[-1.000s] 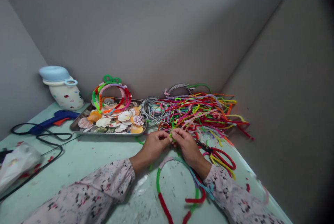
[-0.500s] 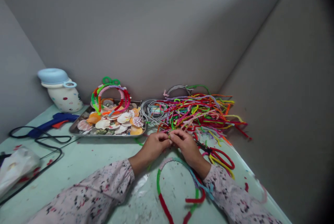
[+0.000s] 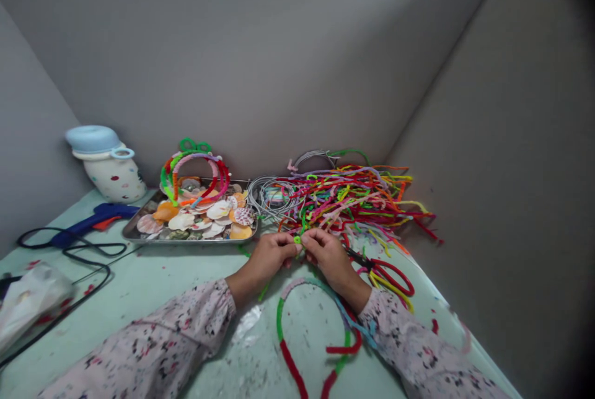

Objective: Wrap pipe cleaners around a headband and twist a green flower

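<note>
Between the fingertips of both hands is a bright green pipe cleaner, curled into a small coil. My left hand pinches it from the left. From the other side, my right hand pinches it with thumb and forefinger. A green strand stands up just behind the fingers. Below the hands lies a headband wrapped in pink, green, red and blue pipe cleaner, its upper right side partly behind my right wrist. Scissors with red handles lie beside my right hand.
A metal tray of seashells holds wrapped headbands. Bundled pipe cleaners and coiled grey wire lie behind my hands. At left are a cup, a blue glue gun with black cord and a white bag.
Both hands stay together at nearly the same spot. The green coil shows more clearly between the fingertips now. The whole view has shifted slightly.
</note>
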Tool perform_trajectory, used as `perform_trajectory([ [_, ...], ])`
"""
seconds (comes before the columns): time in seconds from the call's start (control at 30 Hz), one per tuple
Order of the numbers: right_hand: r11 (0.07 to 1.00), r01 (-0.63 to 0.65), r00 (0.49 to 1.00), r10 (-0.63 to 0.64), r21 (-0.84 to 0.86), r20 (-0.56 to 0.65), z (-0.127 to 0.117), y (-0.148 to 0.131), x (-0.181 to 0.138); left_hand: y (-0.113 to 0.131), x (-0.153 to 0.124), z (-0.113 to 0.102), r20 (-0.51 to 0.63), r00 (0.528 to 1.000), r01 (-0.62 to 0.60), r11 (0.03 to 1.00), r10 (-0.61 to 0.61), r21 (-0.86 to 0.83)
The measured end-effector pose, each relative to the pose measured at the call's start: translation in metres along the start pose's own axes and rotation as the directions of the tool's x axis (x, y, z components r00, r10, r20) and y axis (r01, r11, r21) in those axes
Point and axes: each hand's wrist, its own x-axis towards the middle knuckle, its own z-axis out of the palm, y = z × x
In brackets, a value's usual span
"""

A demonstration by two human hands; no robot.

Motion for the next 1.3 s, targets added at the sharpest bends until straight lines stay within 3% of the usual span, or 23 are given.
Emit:
perform_trajectory([
  [0.13,1.000,-0.020,1.000,0.020,-0.009,-0.005,0.000,-0.001,0.000,0.000,0.001,0.000,0.017,1.000,0.001,1.000,-0.001,-0.003],
  [0.33,0.992,-0.038,0.998,0.032,0.120,0.050,-0.003,0.007,0.004,-0.006,0.002,-0.002,-0.014,0.999,-0.029,0.999,0.029,-0.018],
  [0.73,0.998,0.012,1.000,-0.013,0.057,0.013,0.002,0.003,0.001,-0.008,0.002,-0.001,-0.076,0.997,0.013,0.998,-0.018,-0.065],
  [0.97,0.999,0.031,0.999,-0.031,0.041,0.020,-0.001,0.003,0.002,-0.006,0.004,0.000,-0.008,1.000,-0.008,1.000,0.008,-0.003],
  [1.1,0.992,0.002,1.000,-0.004,0.127,0.021,-0.001,0.008,0.002,-0.004,0.003,0.001,0.026,1.000,0.014,1.000,-0.013,-0.027],
  [1.3,0.990,-0.049,0.993,0.034,0.133,0.112,-0.004,0.004,0.002,-0.004,0.002,-0.001,0.039,0.999,-0.006,1.000,0.007,-0.026],
])
